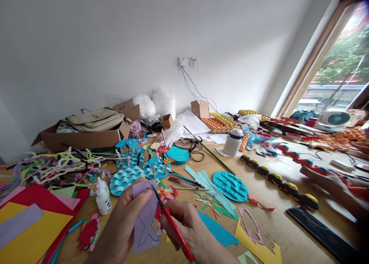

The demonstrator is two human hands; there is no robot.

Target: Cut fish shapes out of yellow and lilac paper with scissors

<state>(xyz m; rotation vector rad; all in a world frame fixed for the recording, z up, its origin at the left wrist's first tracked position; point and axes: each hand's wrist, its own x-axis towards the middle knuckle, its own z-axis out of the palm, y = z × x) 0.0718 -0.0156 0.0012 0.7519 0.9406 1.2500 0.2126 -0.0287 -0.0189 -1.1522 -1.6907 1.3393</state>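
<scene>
A strip of purple paper [146,233] with a fish shape drawn on it in dark line is pinched in my left hand [127,214], thumb on top. My right hand [187,225] grips red-handled scissors [176,230]. Their dark blades lie at the upper right edge of the paper, by the drawn outline. Just behind my hands are round discs covered in wavy blue paper [127,176], some bearing small paper fish on twisted stems. A white glue bottle [103,198] stands left of my left hand, and colourful paper scraps [170,191] lie around the scissors.
Coloured paper sheets [54,214] and pipe cleaners [57,168] cover the left. A white jar [233,143] stands behind a textured blue disc [230,186]. At right, another person's hand [323,181] touches a painted egg-carton strip [300,160]; a black phone [319,233] lies nearer.
</scene>
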